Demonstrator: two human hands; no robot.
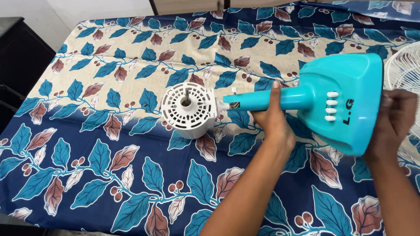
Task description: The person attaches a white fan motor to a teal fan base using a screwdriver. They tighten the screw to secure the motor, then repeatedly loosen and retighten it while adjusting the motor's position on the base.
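one fan body (306, 102) — two hands (273, 120)

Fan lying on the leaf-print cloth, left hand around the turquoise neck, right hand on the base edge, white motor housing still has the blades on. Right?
Not quite. The head view shows the white motor housing bare, only its shaft sticking out, no blades. The rest holds: left hand around the turquoise neck, right hand on the base edge, on the leaf-print cloth.

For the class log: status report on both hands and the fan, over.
Left hand grips fan neck. Right hand holds turquoise base. Fan lying on cloth; grille beside base.
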